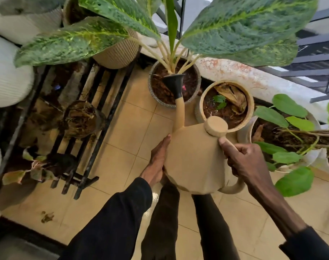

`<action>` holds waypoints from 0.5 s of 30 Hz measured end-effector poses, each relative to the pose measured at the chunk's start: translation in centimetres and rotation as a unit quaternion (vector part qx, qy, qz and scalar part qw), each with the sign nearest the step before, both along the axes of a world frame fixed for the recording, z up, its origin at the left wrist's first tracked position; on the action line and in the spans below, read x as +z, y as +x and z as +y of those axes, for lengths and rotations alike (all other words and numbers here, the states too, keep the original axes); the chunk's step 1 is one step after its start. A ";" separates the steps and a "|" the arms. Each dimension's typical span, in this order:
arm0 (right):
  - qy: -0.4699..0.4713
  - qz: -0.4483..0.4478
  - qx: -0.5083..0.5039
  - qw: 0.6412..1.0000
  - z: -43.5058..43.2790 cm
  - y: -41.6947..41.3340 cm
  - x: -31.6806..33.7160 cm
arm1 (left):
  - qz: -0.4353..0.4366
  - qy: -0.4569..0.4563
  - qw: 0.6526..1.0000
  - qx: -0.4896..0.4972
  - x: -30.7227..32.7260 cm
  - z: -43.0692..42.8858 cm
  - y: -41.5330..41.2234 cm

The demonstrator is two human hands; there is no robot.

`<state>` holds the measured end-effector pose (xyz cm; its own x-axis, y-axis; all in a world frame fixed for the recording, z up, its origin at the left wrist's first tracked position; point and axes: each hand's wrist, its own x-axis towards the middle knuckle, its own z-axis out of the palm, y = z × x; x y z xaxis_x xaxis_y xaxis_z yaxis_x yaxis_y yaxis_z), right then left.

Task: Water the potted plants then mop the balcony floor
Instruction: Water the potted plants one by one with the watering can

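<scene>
Flanking watering can (pixel 193 162): left hand (pixel 157 162), right hand (pixel 246 162)

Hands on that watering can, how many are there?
2. The left hand lies flat against the can's left side; the right hand grips its handle on the right.

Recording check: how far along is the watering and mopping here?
Done, apparently: the beige pot's soil glistens wet. In hand: right hand grips the can's handle, left hand steadies its side, spout over the grey pot's soil. Left: maybe the white pot, and mopping; no mop shows, and leaf bits lie on the floor.
</scene>
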<state>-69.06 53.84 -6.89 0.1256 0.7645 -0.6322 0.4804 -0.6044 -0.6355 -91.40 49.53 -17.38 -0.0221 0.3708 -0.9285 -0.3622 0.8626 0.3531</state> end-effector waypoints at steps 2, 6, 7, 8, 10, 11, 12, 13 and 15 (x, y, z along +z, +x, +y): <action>0.005 -0.012 0.021 1.000 0.5 -0.3 0.2 | 0.000 -0.011 1.000 0.008 0.0 -0.1 0.3; 0.006 -0.053 0.061 0.997 1.9 -0.4 0.5 | 0.002 -0.033 0.999 0.024 -0.4 0.2 1.1; 0.009 -0.065 0.073 0.995 2.2 -0.3 0.5 | 0.004 -0.037 0.999 0.027 -0.5 0.2 1.4; 0.012 -0.076 0.084 0.994 2.5 -0.3 0.6 | 0.006 -0.038 0.999 0.030 -0.5 0.3 1.7; 0.012 -0.093 0.102 0.990 3.4 -0.3 0.9 | 0.003 -0.038 0.999 0.032 -0.7 0.4 2.1; 0.010 -0.099 0.107 0.989 3.9 -0.3 1.1 | 0.001 -0.039 0.999 0.030 -0.8 0.5 2.4; 0.009 -0.103 0.113 0.988 4.3 -0.2 1.2 | 0.000 -0.042 0.999 0.029 -0.7 0.7 2.6; 0.007 -0.106 0.119 0.987 4.8 -0.1 1.3 | -0.002 -0.043 0.999 0.032 -0.6 1.0 2.8; 0.008 -0.111 0.130 0.985 5.4 0.0 1.5 | -0.008 -0.041 0.999 0.032 -0.5 1.5 3.2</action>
<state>-69.04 59.25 -5.37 0.0591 0.7983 -0.5994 0.7457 -0.4345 -0.5051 -88.18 51.00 -17.91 -0.0279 0.2913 -0.9562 -0.4234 0.8631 0.2753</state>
